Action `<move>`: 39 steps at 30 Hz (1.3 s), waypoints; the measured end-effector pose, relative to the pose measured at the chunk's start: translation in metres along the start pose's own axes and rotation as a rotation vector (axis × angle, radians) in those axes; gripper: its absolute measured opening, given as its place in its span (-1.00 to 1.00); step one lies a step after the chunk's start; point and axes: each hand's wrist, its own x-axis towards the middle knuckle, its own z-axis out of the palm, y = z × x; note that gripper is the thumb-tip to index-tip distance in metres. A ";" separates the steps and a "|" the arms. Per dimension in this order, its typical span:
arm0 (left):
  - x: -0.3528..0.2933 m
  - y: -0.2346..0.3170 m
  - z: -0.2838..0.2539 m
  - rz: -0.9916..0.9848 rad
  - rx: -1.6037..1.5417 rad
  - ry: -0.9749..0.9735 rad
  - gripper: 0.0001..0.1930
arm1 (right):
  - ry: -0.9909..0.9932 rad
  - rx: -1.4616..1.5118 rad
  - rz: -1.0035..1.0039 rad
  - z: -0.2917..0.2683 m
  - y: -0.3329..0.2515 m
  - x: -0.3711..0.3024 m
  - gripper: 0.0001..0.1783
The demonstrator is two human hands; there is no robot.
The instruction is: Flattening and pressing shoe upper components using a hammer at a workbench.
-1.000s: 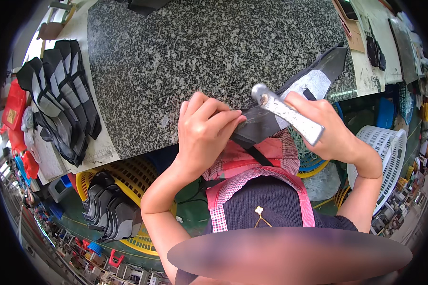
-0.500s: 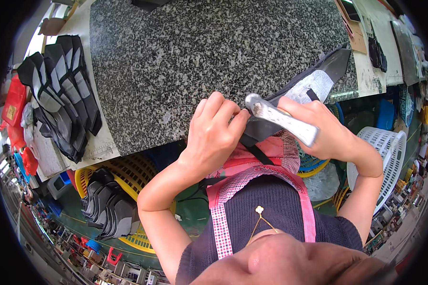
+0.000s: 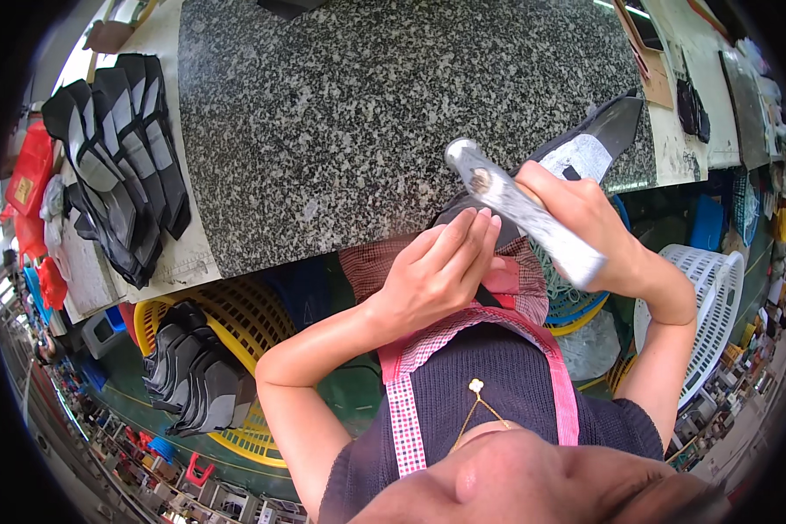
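My right hand (image 3: 585,218) is closed round the handle of a metal hammer (image 3: 533,214), whose long worn head slants over the near edge of the granite slab. Under it lies a long black shoe-upper-like piece (image 3: 618,124) with a light grey patch (image 3: 585,155), angled toward the far right. The hammer and both hands hide much of its near end. My left hand (image 3: 437,275) is at that end, fingers pressed together over the black edge and thumb beneath, just left of the hammer head.
The speckled granite slab (image 3: 349,113) covers most of the bench. Stacked black and grey pieces (image 3: 122,166) lie left of it. Below, a yellow basket (image 3: 258,323) holds more pieces (image 3: 196,371); a white basket (image 3: 694,314) stands at right. Red bags (image 3: 31,188) hang far left.
My left hand has shifted right and toward my body, its fingers straighter and pressed together. The hammer has turned slightly, and the near end of the black piece has moved under the hands.
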 end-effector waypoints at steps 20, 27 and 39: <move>-0.064 -0.159 -0.174 -0.673 0.711 0.855 -0.59 | 0.751 0.995 0.191 -0.059 0.091 -0.062 -0.57; -0.127 -0.223 -0.165 -1.094 0.990 0.056 -0.66 | 0.518 0.900 0.346 -0.055 0.074 -0.002 -0.55; 0.230 -0.235 -0.072 0.033 0.316 0.377 -0.65 | 0.684 0.099 -0.129 -0.073 0.076 0.152 -0.49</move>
